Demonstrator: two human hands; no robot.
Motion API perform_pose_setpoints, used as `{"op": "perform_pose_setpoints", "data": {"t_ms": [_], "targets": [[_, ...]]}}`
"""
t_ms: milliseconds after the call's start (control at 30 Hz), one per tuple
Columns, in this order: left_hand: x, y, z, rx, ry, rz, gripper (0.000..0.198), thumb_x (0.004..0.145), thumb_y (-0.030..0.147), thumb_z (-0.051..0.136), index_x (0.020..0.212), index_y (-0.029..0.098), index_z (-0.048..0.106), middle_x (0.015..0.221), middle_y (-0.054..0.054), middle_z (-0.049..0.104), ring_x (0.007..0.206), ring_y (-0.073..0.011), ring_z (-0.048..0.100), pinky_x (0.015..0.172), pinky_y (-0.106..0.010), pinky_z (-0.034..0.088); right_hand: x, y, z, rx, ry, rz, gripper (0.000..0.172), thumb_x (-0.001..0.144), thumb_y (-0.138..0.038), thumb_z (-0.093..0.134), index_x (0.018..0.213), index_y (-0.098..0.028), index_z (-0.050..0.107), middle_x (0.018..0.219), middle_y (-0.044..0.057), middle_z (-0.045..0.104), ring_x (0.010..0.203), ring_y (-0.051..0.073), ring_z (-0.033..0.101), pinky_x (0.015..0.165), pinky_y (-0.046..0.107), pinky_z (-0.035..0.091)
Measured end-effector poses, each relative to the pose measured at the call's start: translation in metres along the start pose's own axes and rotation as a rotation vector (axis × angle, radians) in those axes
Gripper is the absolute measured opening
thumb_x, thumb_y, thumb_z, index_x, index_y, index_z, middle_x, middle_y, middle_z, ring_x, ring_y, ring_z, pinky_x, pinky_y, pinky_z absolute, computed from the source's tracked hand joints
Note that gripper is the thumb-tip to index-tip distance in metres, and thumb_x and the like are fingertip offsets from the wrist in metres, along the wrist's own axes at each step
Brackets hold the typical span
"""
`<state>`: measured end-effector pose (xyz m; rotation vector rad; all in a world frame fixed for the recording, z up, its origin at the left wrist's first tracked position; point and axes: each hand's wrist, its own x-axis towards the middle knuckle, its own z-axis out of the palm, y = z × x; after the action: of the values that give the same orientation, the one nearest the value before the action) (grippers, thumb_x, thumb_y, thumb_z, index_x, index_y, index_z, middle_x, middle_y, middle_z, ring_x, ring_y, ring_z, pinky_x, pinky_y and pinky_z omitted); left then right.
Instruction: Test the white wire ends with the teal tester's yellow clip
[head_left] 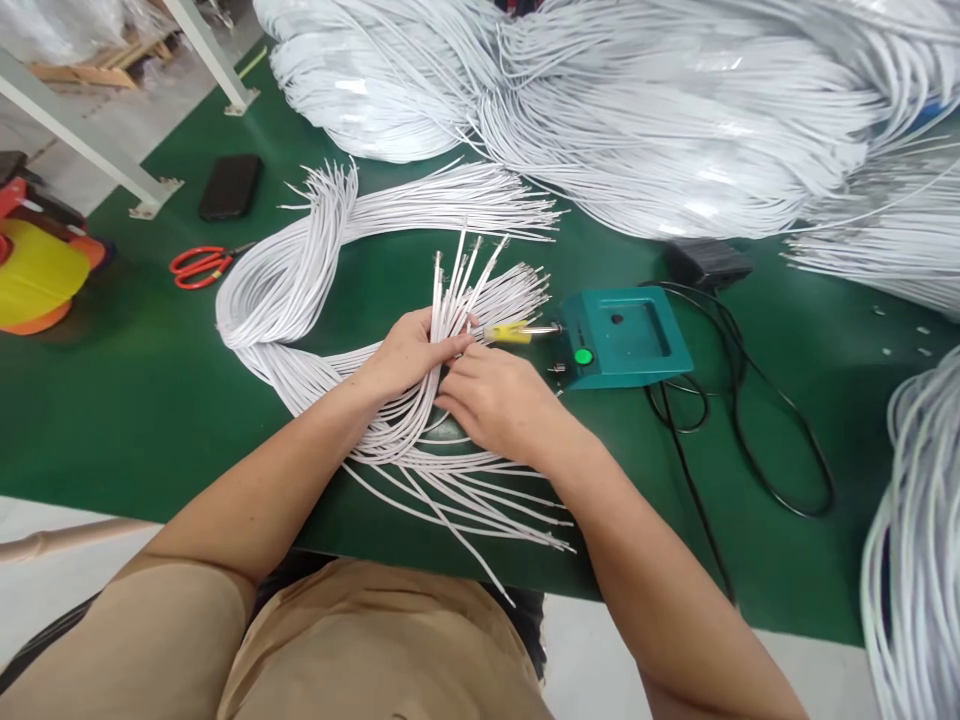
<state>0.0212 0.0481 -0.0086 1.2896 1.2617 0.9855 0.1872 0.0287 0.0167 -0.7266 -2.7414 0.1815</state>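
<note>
My left hand (pixel 411 350) is closed around a bunch of white cables (pixel 448 312), whose bare, stripped ends point up and away from me. Close against it, my right hand (pixel 510 398) has its fingers curled together at the bunch; what lies between those fingertips is hidden. Just beyond the right hand, a yellow piece (pixel 512 333) sits on a metal shaft coming out of a small teal machine (pixel 679 345) with a lit green button (pixel 583 356). A looped bundle of white cables (pixel 262 275) lies to the left, and loose cable ends (pixel 480 490) fan out below my hands.
Large heaps of white cable (pixel 675 130) fill the back of the green table (pixel 97 420); another coil (pixel 919 540) is at right. Red-handled scissors (pixel 204 266), a dark phone-like object (pixel 230 187) and a yellow-orange item (pixel 41 270) lie left. A black cord (pixel 780 390) trails right.
</note>
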Motion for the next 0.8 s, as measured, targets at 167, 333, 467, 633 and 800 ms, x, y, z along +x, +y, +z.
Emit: {"op": "perform_pose_setpoints", "data": {"t_ms": [167, 333, 467, 633, 800], "targets": [[0.000, 0.000, -0.001, -0.226, -0.014, -0.132, 0.044, 0.069, 0.041, 0.081, 0.104, 0.016, 0.072, 0.089, -0.004, 0.072, 0.077, -0.0130, 0.063, 0.077, -0.026, 0.051, 0.001, -0.016, 0.007, 0.101, -0.242, 0.163, 0.022, 0.091, -0.019, 0.054, 0.080, -0.013, 0.072, 0.084, 0.015, 0.073, 0.087, 0.027, 0.067, 0.078, 0.038, 0.050], [-0.001, 0.000, 0.000, -0.186, 0.020, -0.084, 0.047, 0.063, 0.039, 0.085, 0.101, 0.015, 0.072, 0.080, -0.002, 0.070, 0.074, -0.0145, 0.064, 0.077, -0.028, 0.052, -0.003, 0.006, -0.012, 0.887, -0.311, 0.551, 0.028, 0.090, -0.025, 0.053, 0.064, -0.018, 0.062, 0.056, 0.000, 0.064, 0.047, 0.012, 0.059, 0.047, 0.024, 0.044], [-0.006, 0.005, 0.000, -0.036, -0.057, -0.052, 0.040, 0.060, 0.036, 0.087, 0.088, 0.015, 0.067, 0.078, 0.000, 0.068, 0.075, -0.0166, 0.066, 0.077, -0.030, 0.051, -0.003, 0.027, -0.015, 1.057, 0.443, 0.855, 0.019, 0.085, -0.038, 0.063, 0.082, -0.019, 0.062, 0.061, -0.004, 0.061, 0.042, 0.008, 0.052, 0.040, 0.020, 0.039], [-0.011, 0.012, 0.007, -0.058, -0.109, -0.021, 0.033, 0.068, 0.038, 0.081, 0.078, 0.016, 0.058, 0.084, -0.002, 0.067, 0.082, -0.0164, 0.065, 0.082, -0.031, 0.049, 0.000, 0.028, -0.008, 1.207, 0.586, 0.789, 0.027, 0.076, -0.040, 0.074, 0.067, -0.018, 0.059, 0.050, -0.007, 0.052, 0.044, 0.007, 0.044, 0.045, 0.022, 0.038], [-0.010, 0.009, 0.013, -0.169, -0.017, 0.036, 0.035, 0.066, 0.033, 0.082, 0.073, 0.017, 0.051, 0.074, 0.003, 0.059, 0.071, -0.0107, 0.057, 0.075, -0.026, 0.048, 0.003, 0.020, -0.005, 1.192, 0.518, 0.767, 0.020, 0.077, -0.033, 0.070, 0.066, -0.017, 0.065, 0.053, -0.005, 0.053, 0.048, 0.007, 0.044, 0.051, 0.025, 0.037]]}}
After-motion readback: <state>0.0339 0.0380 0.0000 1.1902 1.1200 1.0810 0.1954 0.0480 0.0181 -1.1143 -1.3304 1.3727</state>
